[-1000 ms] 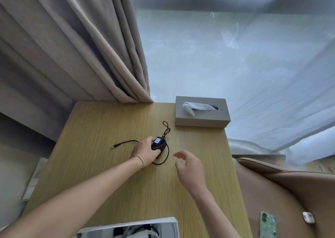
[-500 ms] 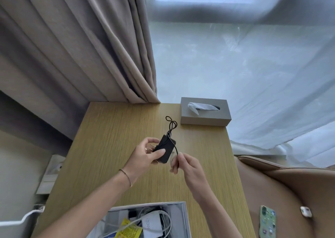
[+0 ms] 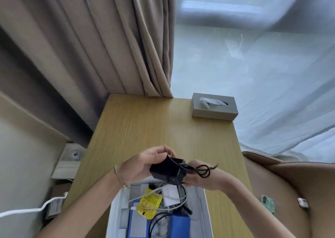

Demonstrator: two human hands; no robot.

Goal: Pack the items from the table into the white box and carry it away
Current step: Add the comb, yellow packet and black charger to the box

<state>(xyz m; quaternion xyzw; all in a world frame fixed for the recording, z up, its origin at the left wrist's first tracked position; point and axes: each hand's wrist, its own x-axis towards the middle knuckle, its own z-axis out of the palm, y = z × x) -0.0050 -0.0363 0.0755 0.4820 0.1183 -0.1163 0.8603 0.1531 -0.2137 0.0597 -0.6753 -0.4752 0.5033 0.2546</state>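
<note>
**Black adapter held in both hands above the white box**

The left hand (image 3: 145, 165) grips a black adapter (image 3: 167, 170), with fingers curled over its far edge and the thumb side underneath. The adapter hangs in the air, tilted, just above the far end of the white box (image 3: 204, 210). The right hand (image 3: 199, 179) is just to the right of the adapter, partly hidden behind it; its fingers are curled round the black cord (image 3: 204, 170) where the cord leaves the adapter. The cord is gathered into small loops that stick out to the right over that hand.

The white box sits open at the near edge of the wooden table (image 3: 154, 125). Inside it lie a yellow packet (image 3: 149, 203), a small white charger (image 3: 170, 195), a white cable (image 3: 155, 208), a blue block (image 3: 179, 227) and some dark cords, all jumbled together.

At the far right corner of the table stands a grey tissue box (image 3: 213, 109) with a tissue poking out of its slot. A beige curtain (image 3: 108, 38) hangs behind the far left of the table, and a sheer white curtain (image 3: 262, 74) covers the window to the right. On the right is a tan chair (image 3: 290, 192) with a phone (image 3: 268, 204) and a small white case (image 3: 303, 202) lying on it. Low on the left, a wall socket (image 3: 75, 154) and a white cord (image 3: 27, 210) are visible.
</note>
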